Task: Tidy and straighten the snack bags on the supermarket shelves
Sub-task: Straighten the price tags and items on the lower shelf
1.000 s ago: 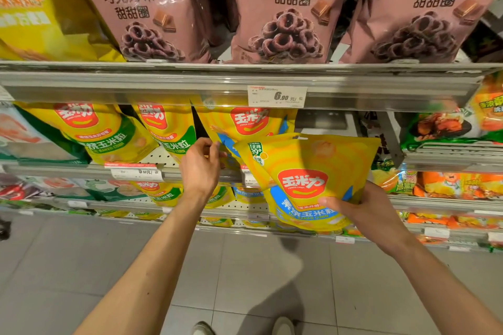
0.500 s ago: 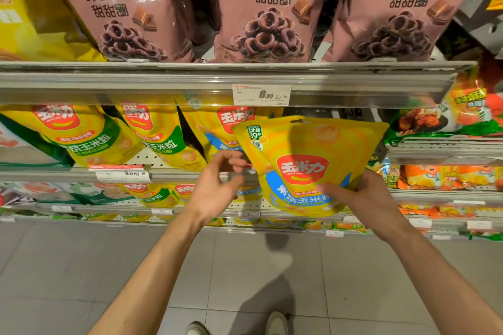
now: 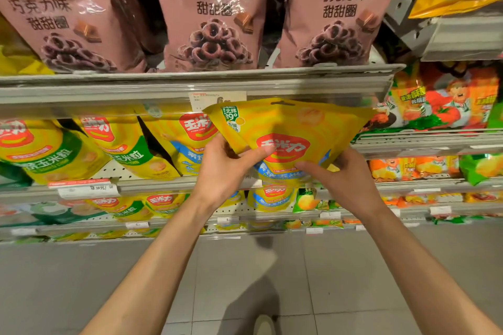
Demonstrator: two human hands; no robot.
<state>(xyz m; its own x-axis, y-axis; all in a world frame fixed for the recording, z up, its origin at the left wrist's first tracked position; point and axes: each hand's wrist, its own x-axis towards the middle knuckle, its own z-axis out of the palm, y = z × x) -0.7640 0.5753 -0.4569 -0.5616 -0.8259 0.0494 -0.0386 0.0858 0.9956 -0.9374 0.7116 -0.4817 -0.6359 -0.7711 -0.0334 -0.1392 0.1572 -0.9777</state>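
Yellow bag [image 3: 288, 128] btwn 2 hands.

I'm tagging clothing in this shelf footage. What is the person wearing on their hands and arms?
Nothing shows on either. The left hand and right hand are bare, with no gloves, and no rings or watch in view. Both forearms are uncovered as far as the bottom edge of the picture, with no sleeve, band or marking in sight.

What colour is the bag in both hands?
Yellow bag, red logo and blue band; head view.
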